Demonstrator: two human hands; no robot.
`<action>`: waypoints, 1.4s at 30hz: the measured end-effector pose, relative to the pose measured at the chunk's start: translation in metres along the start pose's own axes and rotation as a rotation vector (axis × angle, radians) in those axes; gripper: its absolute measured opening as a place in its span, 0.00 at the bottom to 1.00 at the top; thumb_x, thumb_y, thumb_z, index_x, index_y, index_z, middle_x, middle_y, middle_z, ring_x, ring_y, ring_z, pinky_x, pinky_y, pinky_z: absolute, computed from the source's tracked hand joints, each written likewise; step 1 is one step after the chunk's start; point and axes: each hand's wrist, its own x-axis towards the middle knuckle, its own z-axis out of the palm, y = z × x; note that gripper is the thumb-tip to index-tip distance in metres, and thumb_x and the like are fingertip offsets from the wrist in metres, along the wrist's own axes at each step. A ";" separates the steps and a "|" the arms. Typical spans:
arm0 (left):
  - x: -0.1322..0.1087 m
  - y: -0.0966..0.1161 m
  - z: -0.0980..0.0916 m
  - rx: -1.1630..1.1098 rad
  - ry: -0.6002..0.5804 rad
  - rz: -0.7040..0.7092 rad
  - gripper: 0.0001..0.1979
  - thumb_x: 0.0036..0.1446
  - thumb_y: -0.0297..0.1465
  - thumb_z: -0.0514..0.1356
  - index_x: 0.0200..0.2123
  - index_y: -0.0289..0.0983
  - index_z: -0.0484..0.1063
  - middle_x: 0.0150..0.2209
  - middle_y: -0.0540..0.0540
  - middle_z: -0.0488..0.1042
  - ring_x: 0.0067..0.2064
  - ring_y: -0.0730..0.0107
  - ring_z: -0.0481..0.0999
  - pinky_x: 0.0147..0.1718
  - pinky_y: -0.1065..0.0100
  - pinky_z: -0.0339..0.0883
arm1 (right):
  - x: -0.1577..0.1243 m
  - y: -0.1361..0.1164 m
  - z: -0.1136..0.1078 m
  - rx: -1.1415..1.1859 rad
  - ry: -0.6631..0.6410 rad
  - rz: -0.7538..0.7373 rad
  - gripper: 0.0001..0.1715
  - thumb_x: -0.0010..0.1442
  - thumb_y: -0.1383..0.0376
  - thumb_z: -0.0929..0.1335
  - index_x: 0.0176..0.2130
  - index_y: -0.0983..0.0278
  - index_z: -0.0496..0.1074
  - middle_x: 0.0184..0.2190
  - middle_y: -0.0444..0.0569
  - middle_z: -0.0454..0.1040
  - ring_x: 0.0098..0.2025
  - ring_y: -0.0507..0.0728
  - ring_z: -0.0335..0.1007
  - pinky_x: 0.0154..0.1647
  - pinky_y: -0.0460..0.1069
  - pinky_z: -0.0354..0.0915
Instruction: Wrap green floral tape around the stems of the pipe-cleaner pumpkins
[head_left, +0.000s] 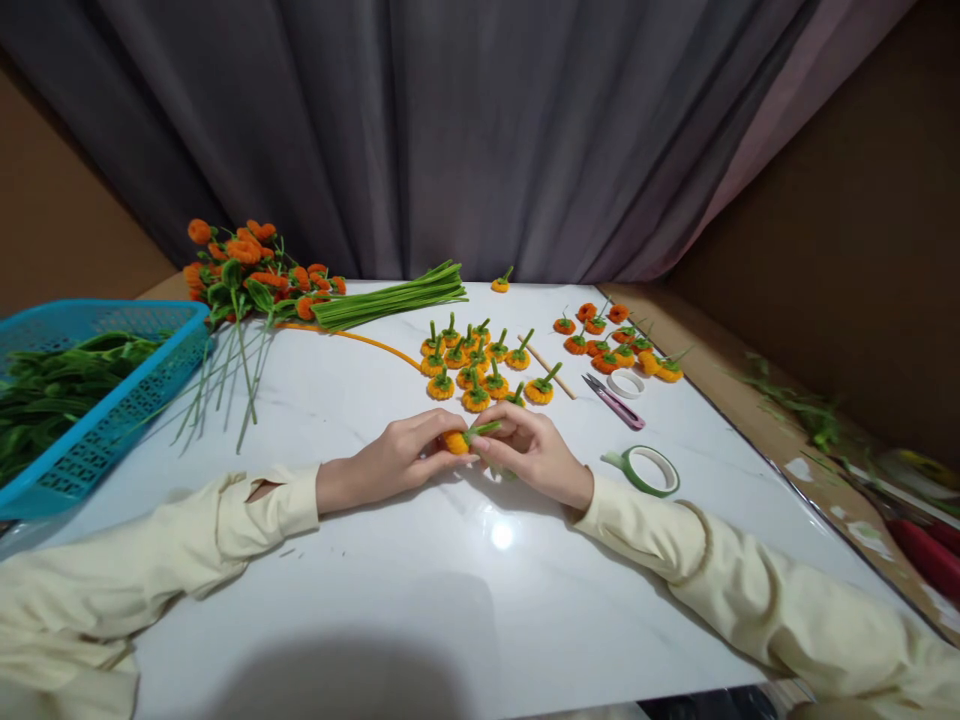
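Observation:
Between my two hands, low over the white table, is a small yellow-orange pumpkin (455, 441) with a green stem. My left hand (401, 455) pinches its orange body between thumb and fingers. The fingers of my right hand (531, 455) are closed on the green stem, which points to the right. Just beyond my hands stands a cluster of similar yellow pumpkins (475, 376) with upright green stems. A roll of green tape (677, 480) lies right of my right hand, with pink-handled scissors (622, 408) and a white ring (625, 374) behind it.
A blue basket (71, 475) of green leaves stands at the left. Behind it lie orange flowers (244, 247) and a bundle of green stems (397, 300). Orange pumpkins (604, 361) sit at the back right, near a thin wooden stick (549, 368). A grey curtain (465, 130) hangs behind.

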 end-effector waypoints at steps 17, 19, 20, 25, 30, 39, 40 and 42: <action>0.006 0.010 -0.001 -0.324 -0.034 -0.320 0.08 0.60 0.35 0.57 0.37 0.35 0.67 0.31 0.49 0.71 0.29 0.76 0.70 0.27 0.75 0.65 | 0.000 0.001 -0.001 0.042 -0.015 0.052 0.19 0.55 0.55 0.70 0.39 0.63 0.62 0.24 0.42 0.74 0.24 0.50 0.70 0.30 0.46 0.68; 0.006 0.009 -0.001 -0.295 -0.041 -0.298 0.08 0.60 0.35 0.57 0.36 0.35 0.68 0.32 0.48 0.72 0.29 0.76 0.70 0.28 0.75 0.64 | 0.000 0.000 -0.001 0.012 -0.019 0.060 0.17 0.55 0.56 0.70 0.39 0.63 0.63 0.24 0.43 0.73 0.23 0.49 0.69 0.29 0.46 0.67; 0.006 0.009 -0.001 -0.279 -0.042 -0.287 0.08 0.60 0.36 0.57 0.36 0.35 0.68 0.32 0.48 0.72 0.30 0.76 0.69 0.28 0.75 0.64 | 0.000 0.000 -0.001 0.005 -0.019 0.060 0.17 0.55 0.57 0.71 0.38 0.63 0.63 0.24 0.43 0.73 0.23 0.49 0.69 0.28 0.46 0.67; 0.005 0.007 0.000 -0.224 -0.028 -0.222 0.09 0.60 0.35 0.58 0.39 0.35 0.68 0.32 0.48 0.71 0.30 0.75 0.69 0.29 0.75 0.63 | -0.001 -0.001 -0.003 0.016 -0.009 0.023 0.16 0.55 0.58 0.71 0.38 0.65 0.66 0.30 0.46 0.74 0.28 0.50 0.71 0.29 0.45 0.67; 0.005 0.008 0.000 -0.209 -0.030 -0.208 0.09 0.60 0.35 0.58 0.39 0.34 0.68 0.32 0.48 0.71 0.30 0.75 0.68 0.29 0.75 0.63 | 0.000 -0.003 -0.002 0.051 -0.012 0.016 0.13 0.57 0.60 0.70 0.37 0.65 0.66 0.28 0.44 0.72 0.26 0.48 0.69 0.29 0.44 0.66; 0.006 0.008 -0.001 -0.340 -0.031 -0.366 0.09 0.58 0.35 0.59 0.37 0.35 0.67 0.32 0.50 0.70 0.26 0.78 0.64 0.26 0.75 0.60 | 0.002 0.002 -0.002 -0.075 -0.010 -0.066 0.13 0.57 0.58 0.69 0.37 0.64 0.65 0.27 0.45 0.74 0.27 0.50 0.69 0.27 0.45 0.65; 0.006 0.009 -0.001 -0.371 -0.038 -0.383 0.09 0.58 0.35 0.59 0.36 0.35 0.67 0.31 0.51 0.69 0.26 0.78 0.63 0.25 0.75 0.60 | 0.002 0.001 -0.003 -0.116 -0.011 -0.085 0.12 0.58 0.59 0.69 0.37 0.64 0.65 0.27 0.46 0.75 0.28 0.50 0.70 0.28 0.45 0.66; 0.006 0.010 -0.001 -0.435 -0.055 -0.404 0.09 0.58 0.36 0.59 0.36 0.35 0.67 0.29 0.52 0.67 0.24 0.79 0.62 0.24 0.75 0.59 | 0.001 -0.001 -0.003 -0.217 -0.004 -0.138 0.10 0.58 0.61 0.68 0.37 0.64 0.65 0.28 0.47 0.75 0.29 0.51 0.72 0.29 0.45 0.66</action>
